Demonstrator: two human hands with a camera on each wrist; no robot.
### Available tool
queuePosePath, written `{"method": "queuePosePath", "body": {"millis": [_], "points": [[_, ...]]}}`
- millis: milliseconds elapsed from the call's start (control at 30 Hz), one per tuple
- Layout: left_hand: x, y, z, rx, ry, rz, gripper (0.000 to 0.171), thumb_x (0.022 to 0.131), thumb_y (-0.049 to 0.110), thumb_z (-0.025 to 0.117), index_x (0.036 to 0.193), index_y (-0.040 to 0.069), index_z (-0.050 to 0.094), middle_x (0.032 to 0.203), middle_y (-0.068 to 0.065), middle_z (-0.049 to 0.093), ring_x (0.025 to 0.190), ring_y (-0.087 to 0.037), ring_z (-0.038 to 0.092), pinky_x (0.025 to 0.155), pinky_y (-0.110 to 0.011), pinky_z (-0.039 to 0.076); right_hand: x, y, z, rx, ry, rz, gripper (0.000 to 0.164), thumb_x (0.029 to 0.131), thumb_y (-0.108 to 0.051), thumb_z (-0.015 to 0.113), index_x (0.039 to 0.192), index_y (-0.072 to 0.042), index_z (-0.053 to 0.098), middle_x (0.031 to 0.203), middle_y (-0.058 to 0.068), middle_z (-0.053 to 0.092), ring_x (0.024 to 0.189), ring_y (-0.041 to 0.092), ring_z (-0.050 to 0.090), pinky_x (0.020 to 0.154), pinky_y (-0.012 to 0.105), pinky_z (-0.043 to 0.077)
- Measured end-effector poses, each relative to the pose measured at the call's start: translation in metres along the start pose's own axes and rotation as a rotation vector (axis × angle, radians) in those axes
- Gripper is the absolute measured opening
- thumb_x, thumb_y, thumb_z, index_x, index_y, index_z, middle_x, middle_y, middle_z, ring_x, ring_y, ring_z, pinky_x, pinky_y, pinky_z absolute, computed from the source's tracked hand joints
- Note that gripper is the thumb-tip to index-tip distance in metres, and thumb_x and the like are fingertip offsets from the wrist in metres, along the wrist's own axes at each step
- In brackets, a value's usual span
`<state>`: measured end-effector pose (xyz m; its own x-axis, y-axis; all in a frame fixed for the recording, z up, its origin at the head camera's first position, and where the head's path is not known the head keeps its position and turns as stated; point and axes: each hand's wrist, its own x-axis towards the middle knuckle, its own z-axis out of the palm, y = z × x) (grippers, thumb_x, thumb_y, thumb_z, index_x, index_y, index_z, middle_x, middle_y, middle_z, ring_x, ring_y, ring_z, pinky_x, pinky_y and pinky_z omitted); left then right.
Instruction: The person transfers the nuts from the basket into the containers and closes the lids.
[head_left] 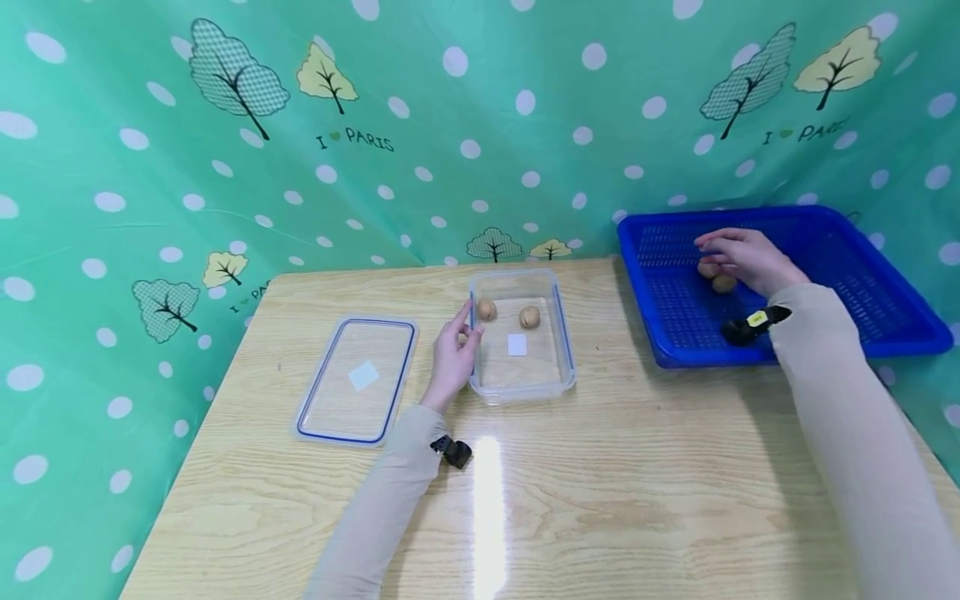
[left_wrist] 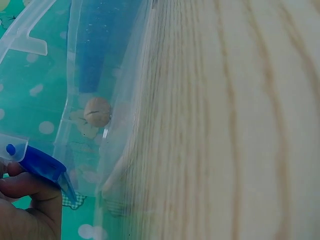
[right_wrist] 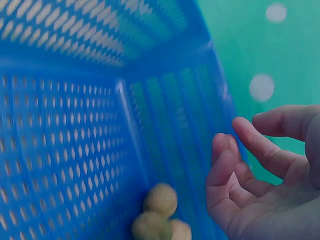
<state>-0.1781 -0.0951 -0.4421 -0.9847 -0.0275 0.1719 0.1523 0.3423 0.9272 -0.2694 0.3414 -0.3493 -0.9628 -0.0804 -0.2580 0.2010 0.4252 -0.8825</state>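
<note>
A clear plastic food container (head_left: 521, 387) stands on the table with two walnuts (head_left: 529, 317) inside, apart from each other. My left hand (head_left: 450, 354) grips its left side, fingers along the wall and rim. In the left wrist view, the curled fingers are at a blue locking flap (left_wrist: 45, 165), and one walnut (left_wrist: 97, 112) shows through the wall. My right hand (head_left: 746, 260) is over the blue basket (head_left: 660, 346), fingers loosely bent and nothing between them. Several walnuts (right_wrist: 161, 200) lie together in the basket, near that hand and partly hidden by it in the head view.
Left of the container, a clear lid (head_left: 356, 379) with a blue seal lies flat on the wooden table (head_left: 600, 500). A green dotted cloth (head_left: 420, 100) hangs behind the table. The basket's raised rim (head_left: 637, 275) stands around the walnuts at the back right.
</note>
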Motion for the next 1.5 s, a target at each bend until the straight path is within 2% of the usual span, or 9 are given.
{"method": "queuePosePath", "body": {"millis": [200,267,467,600,767,900,1200,1367,1500], "points": [[-0.001,0.000,0.001,-0.006,-0.014,0.007,0.049,0.099,0.009,0.053,0.146,0.004,0.040,0.091,-0.008,0.048,0.053,-0.008,0.036,0.047,-0.018,0.036,0.001,0.018,-0.014,-0.023,0.089,0.025,0.024,0.102,-0.024,0.041,0.119,-0.013,0.054,0.098,-0.016,0.054,0.081,0.000,0.055,0.067,0.020,0.047],[-0.002,0.000,0.000,-0.005,-0.014,0.009,0.048,0.100,0.010,0.052,0.146,0.005,0.040,0.091,-0.008,0.049,0.055,-0.009,0.037,0.048,-0.018,0.036,0.001,0.022,-0.018,-0.064,0.120,0.034,0.031,0.103,-0.027,0.040,0.126,-0.010,0.052,0.107,-0.009,0.053,0.083,0.001,0.054,0.069,0.023,0.047],[-0.001,0.000,-0.001,0.009,0.009,0.019,0.046,0.101,0.011,0.050,0.145,0.004,0.041,0.090,-0.010,0.050,0.060,-0.011,0.039,0.052,-0.020,0.038,0.001,0.028,-0.024,-0.180,0.099,0.062,0.057,0.103,-0.032,0.035,0.146,0.006,0.031,0.136,0.018,0.038,0.095,0.003,0.049,0.099,0.047,0.039],[-0.001,0.000,0.000,0.034,0.019,0.032,0.044,0.102,0.008,0.048,0.145,0.003,0.042,0.088,-0.009,0.049,0.062,-0.012,0.039,0.053,-0.021,0.038,0.002,0.031,-0.026,-0.234,0.091,0.070,0.057,0.103,-0.030,0.037,0.144,0.010,0.033,0.125,0.016,0.046,0.088,0.004,0.051,0.090,0.043,0.045],[-0.001,-0.001,0.001,0.053,0.021,0.032,0.044,0.102,0.007,0.046,0.145,0.003,0.042,0.088,-0.010,0.049,0.066,-0.014,0.040,0.056,-0.022,0.039,0.004,0.033,-0.031,-0.255,0.024,0.071,0.053,0.102,-0.028,0.045,0.133,0.014,0.040,0.092,-0.007,0.056,0.074,0.004,0.053,0.067,0.026,0.051],[0.000,-0.002,0.001,0.057,0.022,0.039,0.043,0.102,0.005,0.044,0.145,0.002,0.042,0.091,-0.012,0.051,0.069,-0.015,0.042,0.058,-0.024,0.041,0.006,0.035,-0.033,-0.171,-0.033,0.089,0.047,0.101,-0.025,0.049,0.131,0.011,0.044,0.085,-0.016,0.056,0.076,0.001,0.057,0.070,0.022,0.052],[0.000,-0.002,0.001,0.028,0.015,0.032,0.043,0.102,0.004,0.043,0.145,0.002,0.041,0.093,-0.012,0.051,0.064,-0.013,0.043,0.054,-0.023,0.041,0.009,0.038,-0.034,-0.200,-0.110,0.128,0.051,0.102,-0.023,0.046,0.135,0.014,0.037,0.090,-0.012,0.056,0.080,0.007,0.056,0.073,0.029,0.053],[0.000,-0.004,0.001,0.018,0.016,0.046,0.043,0.102,0.005,0.042,0.145,0.002,0.041,0.093,-0.012,0.051,0.059,-0.011,0.043,0.050,-0.024,0.041,0.015,0.043,-0.033,-0.103,-0.196,0.202,0.023,0.099,-0.022,0.054,0.116,-0.006,0.054,0.090,-0.012,0.058,0.084,0.010,0.058,0.079,0.033,0.054],[0.000,-0.004,0.001,0.020,0.013,0.039,0.043,0.102,0.006,0.043,0.145,0.003,0.041,0.093,-0.012,0.052,0.056,-0.010,0.041,0.048,-0.022,0.040,0.019,0.047,-0.028,-0.089,-0.283,0.199,0.037,0.096,-0.017,0.059,0.123,0.005,0.044,0.114,0.009,0.049,0.092,0.012,0.060,0.088,0.037,0.052]]}}
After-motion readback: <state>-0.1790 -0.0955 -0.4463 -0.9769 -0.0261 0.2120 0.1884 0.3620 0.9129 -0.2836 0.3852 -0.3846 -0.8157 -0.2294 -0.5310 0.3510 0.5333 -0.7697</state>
